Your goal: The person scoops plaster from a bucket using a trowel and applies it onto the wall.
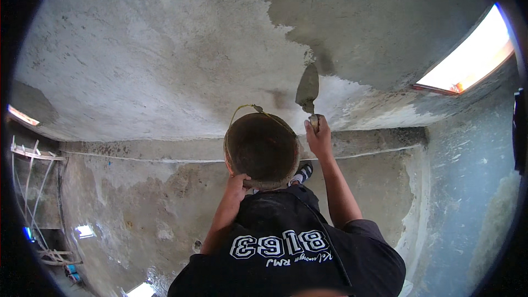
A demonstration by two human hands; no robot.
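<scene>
- Nearest the camera, a black T-shirt [352, 256] with pale printing is covering the person's body, and a thin black cord [331, 240] is running along it.
- The left hand [237, 186] is gripping the near rim of a round bucket; its fingers are clamping on that rim, with the thumb lying over the edge.
- The bucket [261, 151] is sitting in front of the person's waist, its mouth facing up toward the camera; its inside is looking dark, so I cannot tell how much it is holding.
- A yellow cord handle [238, 110] is arching over the bucket's far side.
- The right hand [319, 137], right of the bucket, is holding a pointed trowel, its fingers closing around the handle.
- The trowel [308, 88] is pointing its mortar-smeared blade away from the person, toward the wall; I cannot tell whether the tip is touching.
- Below the bucket's right side, a striped shoe [303, 172] is showing on the stained floor [154, 198].
- Beyond, the pale wall [165, 49] is carrying a darker grey plaster patch [363, 22], its ragged edge running near the trowel's tip.
- At far right, a bright window opening [473, 55] is letting in light.
</scene>
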